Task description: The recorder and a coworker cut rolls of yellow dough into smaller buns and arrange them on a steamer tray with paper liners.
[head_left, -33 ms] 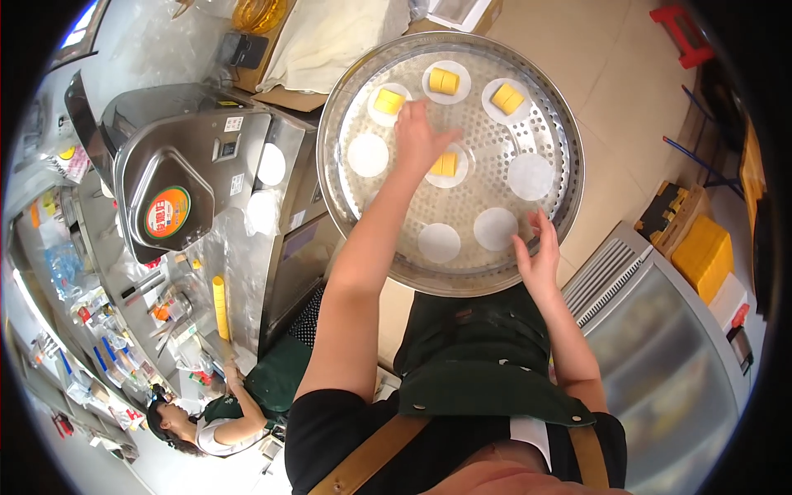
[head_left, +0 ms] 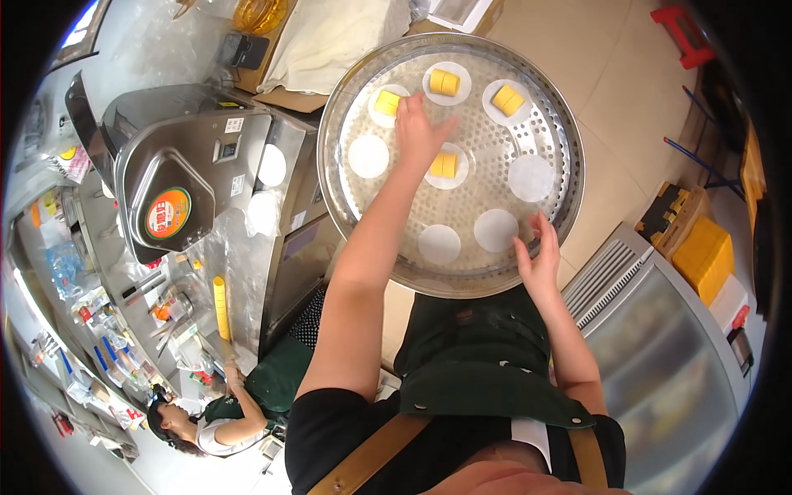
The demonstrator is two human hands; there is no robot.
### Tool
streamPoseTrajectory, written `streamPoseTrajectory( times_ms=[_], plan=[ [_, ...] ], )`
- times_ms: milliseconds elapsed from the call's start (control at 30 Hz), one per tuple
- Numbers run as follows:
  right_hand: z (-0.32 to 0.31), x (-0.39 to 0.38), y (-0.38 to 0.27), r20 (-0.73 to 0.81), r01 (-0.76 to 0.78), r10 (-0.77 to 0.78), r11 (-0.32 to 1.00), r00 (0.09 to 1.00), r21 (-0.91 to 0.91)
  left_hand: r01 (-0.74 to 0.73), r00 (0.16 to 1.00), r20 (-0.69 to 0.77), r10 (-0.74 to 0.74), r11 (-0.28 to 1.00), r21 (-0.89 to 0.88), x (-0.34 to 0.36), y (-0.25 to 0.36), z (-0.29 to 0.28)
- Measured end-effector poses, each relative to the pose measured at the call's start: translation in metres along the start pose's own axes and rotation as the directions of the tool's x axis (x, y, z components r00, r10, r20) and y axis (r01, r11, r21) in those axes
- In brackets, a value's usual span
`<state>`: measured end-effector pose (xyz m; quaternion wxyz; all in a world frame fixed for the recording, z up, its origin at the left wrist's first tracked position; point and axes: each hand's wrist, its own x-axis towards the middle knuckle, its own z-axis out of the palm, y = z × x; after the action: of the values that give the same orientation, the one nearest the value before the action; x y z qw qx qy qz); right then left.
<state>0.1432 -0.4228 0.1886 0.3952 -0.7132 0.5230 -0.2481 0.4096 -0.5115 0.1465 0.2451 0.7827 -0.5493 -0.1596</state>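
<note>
Steamer tray: the round perforated metal tray [head_left: 488, 148] sits just in front of the wearer's dark green apron [head_left: 470, 338], eight white paper rounds spread across it.
Filled rounds: four, by my count, each bearing a grooved yellow dough roll: upper left [head_left: 388, 103], top [head_left: 445, 82], upper right [head_left: 508, 100] and centre [head_left: 444, 165].
Bare rounds: four, at the left [head_left: 368, 156], right [head_left: 531, 178], lower right [head_left: 496, 230] and lower middle [head_left: 439, 244]; so half carry dough and half do not.
Left hand: it [head_left: 422, 132] reaches over the tray beside the upper-left roll, thumb spread away, fingers loosely bent and gripping nothing I can see; whether a fingertip touches that roll, I cannot tell.
Right hand: it [head_left: 540, 257] is by the tray's near right rim, fingers parted and unclenched; contact with the rim is unclear.
Worktop: off to the left, a co-worker's hand [head_left: 233, 375] is near a long yellow dough log [head_left: 220, 305].
</note>
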Motion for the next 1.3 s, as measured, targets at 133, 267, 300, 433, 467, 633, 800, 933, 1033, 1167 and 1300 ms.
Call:
streamPoseTrajectory(
  times_ms=[133, 267, 300, 433, 467, 633, 800, 933, 1033, 1167, 1300],
  plan=[
    [0.004, 0.001, -0.001, 0.009, -0.005, 0.004, 1.000, 1.000, 0.019, 0.234, 0.950, -0.204, -0.238, 0.971, -0.042, 0.041, -0.004, 0.021],
    [0.007, 0.027, -0.013, 0.088, 0.074, -0.071, 0.997, 0.994, -0.024, 0.338, 0.932, -0.142, -0.333, 0.941, 0.016, 0.056, 0.001, 0.037],
    [0.011, 0.043, -0.020, 0.143, 0.110, -0.104, 0.993, 0.984, -0.035, 0.358, 0.929, -0.120, -0.349, 0.932, 0.056, 0.058, 0.001, 0.039],
    [0.056, 0.116, -0.015, 0.201, 0.236, -0.215, 0.968, 0.956, -0.085, 0.411, 0.912, -0.070, -0.405, 0.898, 0.156, 0.062, 0.004, 0.043],
    [0.068, 0.133, -0.011, 0.215, 0.264, -0.239, 0.959, 0.947, -0.099, 0.403, 0.915, -0.070, -0.397, 0.902, 0.156, 0.063, 0.005, 0.043],
    [0.098, 0.184, -0.006, 0.306, 0.268, -0.191, 0.934, 0.933, -0.235, 0.380, 0.925, -0.054, -0.376, 0.915, 0.133, 0.063, 0.000, 0.042],
    [0.106, 0.190, -0.001, 0.359, 0.266, -0.145, 0.912, 0.922, -0.313, 0.295, 0.955, -0.011, -0.295, 0.950, 0.103, 0.064, -0.012, 0.037],
    [0.103, 0.191, 0.001, 0.373, 0.293, -0.169, 0.907, 0.912, -0.304, 0.052, 0.995, 0.076, -0.058, 0.995, 0.086, 0.066, -0.019, 0.026],
    [0.102, 0.190, 0.003, 0.384, 0.306, -0.179, 0.903, 0.906, -0.302, -0.072, 0.978, 0.197, 0.062, 0.996, 0.043, 0.071, -0.023, 0.018],
    [0.104, 0.189, 0.006, 0.398, 0.325, -0.188, 0.893, 0.898, -0.312, -0.170, 0.944, 0.294, 0.150, 0.985, 0.043, 0.081, -0.024, 0.010],
    [0.103, 0.188, 0.005, 0.397, 0.333, -0.193, 0.886, 0.897, -0.323, -0.171, 0.915, 0.384, 0.124, 0.981, 0.093, 0.086, -0.025, 0.008]
  ],
)
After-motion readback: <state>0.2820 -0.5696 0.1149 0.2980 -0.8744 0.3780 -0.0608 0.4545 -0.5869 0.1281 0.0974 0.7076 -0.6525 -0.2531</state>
